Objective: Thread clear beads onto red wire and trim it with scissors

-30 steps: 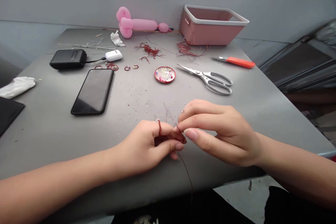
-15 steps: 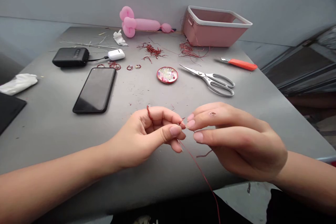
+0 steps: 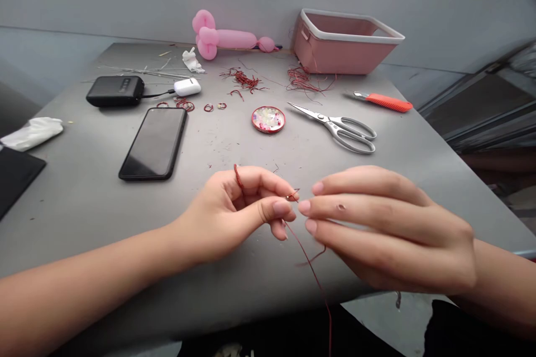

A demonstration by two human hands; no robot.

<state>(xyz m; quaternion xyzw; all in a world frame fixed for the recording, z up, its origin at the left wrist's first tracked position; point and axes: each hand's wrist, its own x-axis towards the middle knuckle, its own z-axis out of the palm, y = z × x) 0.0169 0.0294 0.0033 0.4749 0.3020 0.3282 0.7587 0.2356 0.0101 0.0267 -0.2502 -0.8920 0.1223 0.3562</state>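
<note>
Thin, dark-red cord (image 3: 310, 264) pinched by left hand (image 3: 232, 226).
Firm pinching is advised; grip of right hand (image 3: 397, 228) cannot be told.

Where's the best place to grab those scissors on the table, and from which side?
Probably the handle loops, from the near right, with the right hand: the scissors lie flat, loops toward that side, pointed blades facing away to the left.

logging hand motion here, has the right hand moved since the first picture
Yes: judged against the scissors, the right hand has shifted to the right and somewhat nearer the wearer.
</note>
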